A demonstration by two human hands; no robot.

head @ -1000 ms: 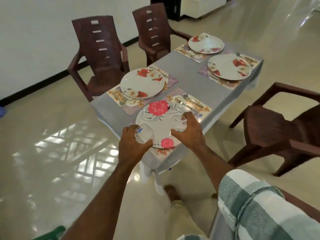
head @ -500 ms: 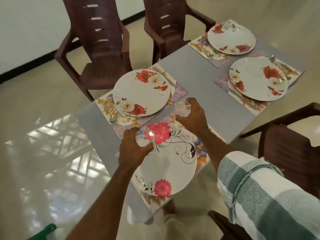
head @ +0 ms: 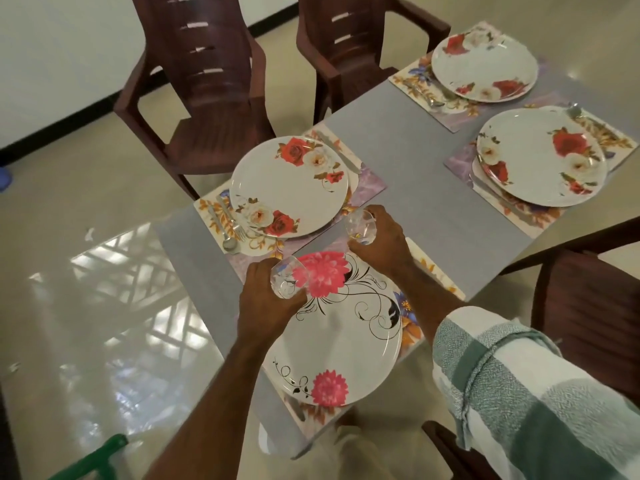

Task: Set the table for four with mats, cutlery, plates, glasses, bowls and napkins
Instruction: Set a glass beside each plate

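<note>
My left hand (head: 266,299) grips a clear glass (head: 285,278) over the top edge of the nearest plate (head: 343,355), which has pink flowers. My right hand (head: 384,237) grips a second clear glass (head: 360,225) just past that plate, low over the table between the two near mats. The grey table (head: 415,161) carries several floral mats, each with a plate: a rose plate (head: 291,185) at the left, another (head: 485,60) at the far end, another (head: 540,161) at the right. A fork and spoon (head: 228,226) lie left of the left rose plate.
Two brown plastic chairs (head: 207,81) stand on the table's far side, and another (head: 588,306) is at the right. A green-and-white checked cloth (head: 536,393) hangs over my right shoulder. A green object (head: 93,459) lies on the glossy floor at bottom left.
I have come closer to the table. Both hands moved forward with their glasses, the right one further, past the near plate's top edge.
</note>
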